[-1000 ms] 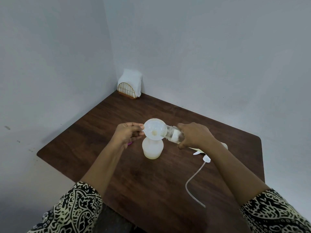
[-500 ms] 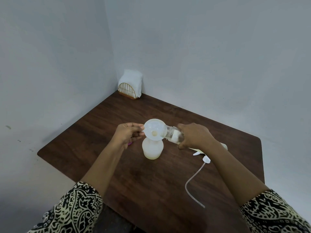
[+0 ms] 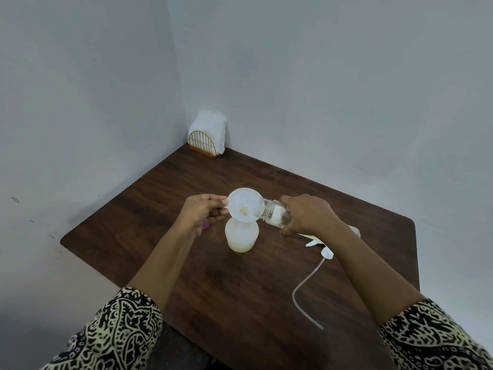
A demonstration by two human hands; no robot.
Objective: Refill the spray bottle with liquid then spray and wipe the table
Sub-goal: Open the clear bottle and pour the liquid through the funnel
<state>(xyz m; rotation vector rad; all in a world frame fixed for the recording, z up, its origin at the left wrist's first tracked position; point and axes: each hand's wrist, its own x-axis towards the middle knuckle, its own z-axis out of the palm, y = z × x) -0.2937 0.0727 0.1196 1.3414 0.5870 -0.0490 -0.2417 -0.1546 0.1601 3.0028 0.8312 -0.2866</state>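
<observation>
On table point(image 3: 186, 188): 1 spray bottle point(image 3: 241, 237), 1 funnel point(image 3: 244, 206) pinched by L grip point(image 3: 202, 213); R grip point(image 3: 306, 214) clasps 1 refill bottle point(image 3: 273, 213).

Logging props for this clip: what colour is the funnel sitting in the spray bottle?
Translucent white funnel, seen only in the head view.

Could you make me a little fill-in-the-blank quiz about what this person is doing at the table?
1. The funnel sits in the neck of the ____ bottle standing on the table.
2. The right hand tips a small clear bottle into the ____.
3. The left hand steadies the funnel by its ____.
4. The napkin holder stands in the table's far ____.

Missing words: spray; funnel; rim; corner
</observation>
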